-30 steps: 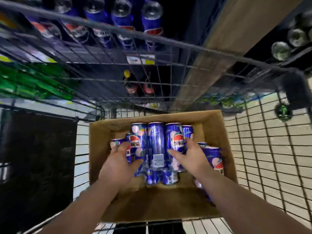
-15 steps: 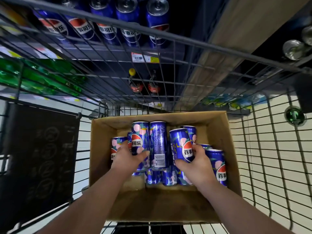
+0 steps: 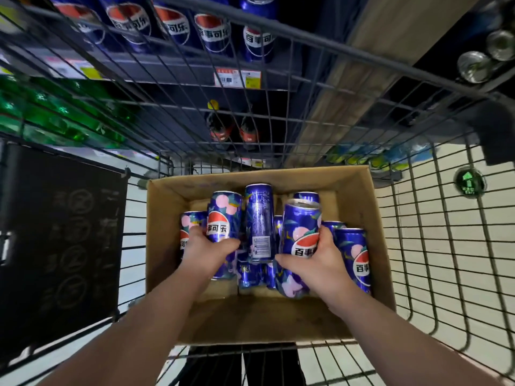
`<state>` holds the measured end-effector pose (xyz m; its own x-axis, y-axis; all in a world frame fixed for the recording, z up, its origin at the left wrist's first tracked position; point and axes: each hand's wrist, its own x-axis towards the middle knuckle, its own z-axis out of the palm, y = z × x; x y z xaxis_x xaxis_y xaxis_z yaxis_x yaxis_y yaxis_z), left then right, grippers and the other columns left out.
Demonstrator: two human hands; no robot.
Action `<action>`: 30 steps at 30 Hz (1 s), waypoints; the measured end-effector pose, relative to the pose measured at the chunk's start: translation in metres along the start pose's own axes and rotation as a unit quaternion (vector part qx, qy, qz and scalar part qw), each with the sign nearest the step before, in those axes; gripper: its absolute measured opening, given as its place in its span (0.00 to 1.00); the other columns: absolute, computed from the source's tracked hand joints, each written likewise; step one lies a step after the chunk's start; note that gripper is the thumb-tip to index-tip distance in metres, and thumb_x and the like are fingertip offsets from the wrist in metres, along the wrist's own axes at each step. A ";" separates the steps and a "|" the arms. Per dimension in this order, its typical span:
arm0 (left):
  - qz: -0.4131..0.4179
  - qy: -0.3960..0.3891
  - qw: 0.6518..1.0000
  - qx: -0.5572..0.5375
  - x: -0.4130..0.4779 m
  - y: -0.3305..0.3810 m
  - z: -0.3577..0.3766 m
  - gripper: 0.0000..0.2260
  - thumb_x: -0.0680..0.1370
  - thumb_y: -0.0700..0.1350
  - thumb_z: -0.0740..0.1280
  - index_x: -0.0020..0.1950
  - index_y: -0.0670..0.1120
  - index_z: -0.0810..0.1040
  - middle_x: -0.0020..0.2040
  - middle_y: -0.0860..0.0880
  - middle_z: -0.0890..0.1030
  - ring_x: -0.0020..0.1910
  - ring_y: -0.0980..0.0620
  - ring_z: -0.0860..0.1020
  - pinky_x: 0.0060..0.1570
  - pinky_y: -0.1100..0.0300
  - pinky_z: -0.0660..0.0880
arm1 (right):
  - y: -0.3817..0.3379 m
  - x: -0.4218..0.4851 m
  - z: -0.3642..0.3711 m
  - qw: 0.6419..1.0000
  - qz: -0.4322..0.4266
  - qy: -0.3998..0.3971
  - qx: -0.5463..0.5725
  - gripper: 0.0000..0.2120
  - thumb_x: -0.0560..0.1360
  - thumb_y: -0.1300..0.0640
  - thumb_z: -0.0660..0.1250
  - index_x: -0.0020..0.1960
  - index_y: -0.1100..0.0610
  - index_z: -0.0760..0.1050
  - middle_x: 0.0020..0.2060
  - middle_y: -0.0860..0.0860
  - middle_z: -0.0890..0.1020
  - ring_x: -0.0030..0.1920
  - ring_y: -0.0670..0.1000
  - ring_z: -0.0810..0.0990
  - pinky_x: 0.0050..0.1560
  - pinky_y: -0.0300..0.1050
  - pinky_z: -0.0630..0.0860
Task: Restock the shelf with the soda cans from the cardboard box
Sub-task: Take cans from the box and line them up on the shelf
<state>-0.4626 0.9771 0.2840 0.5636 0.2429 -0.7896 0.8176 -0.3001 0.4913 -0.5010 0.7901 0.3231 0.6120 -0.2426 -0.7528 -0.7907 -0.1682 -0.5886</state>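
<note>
1. Cans (image 3: pixel 259 221) are noted in the box (image 3: pixel 374 207), which sits in a wire cart (image 3: pixel 434 260). The shelf (image 3: pixel 156 69) is seen beyond the cart's front, well apart.
2. The left grip (image 3: pixel 207 250) is curled round the upright left can (image 3: pixel 223 215). The right grip (image 3: pixel 320 263) is curled round the tilted right can (image 3: pixel 302 227).
3. Risk, as judged: neighbouring cans are packed against the held ones and may be toppled or dragged when these are drawn out.
4. Risk, as judged: the right can is held low and leaning, so it may slip, or be knocked and dented on the cart rim.
5. Pose: both forearms are reached forward and down into the box, palms turned inward, with one loose can between the grips.
</note>
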 end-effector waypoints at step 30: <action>0.434 -0.088 0.895 -0.045 -0.346 0.135 -0.199 0.20 0.68 0.44 0.75 0.53 0.45 0.68 0.42 0.52 0.78 0.37 0.55 0.77 0.32 0.61 0.70 | -0.154 -0.394 -0.034 0.899 -0.262 0.318 0.149 0.24 0.62 0.59 0.77 0.52 0.53 0.68 0.41 0.50 0.80 0.37 0.46 0.78 0.38 0.41 0.74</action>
<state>-0.5236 1.0357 0.6966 0.9708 -0.1971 -0.1370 0.0906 -0.2273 0.9696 -0.6207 0.8790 0.7205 0.6912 -0.7178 -0.0842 -0.2986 -0.1776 -0.9377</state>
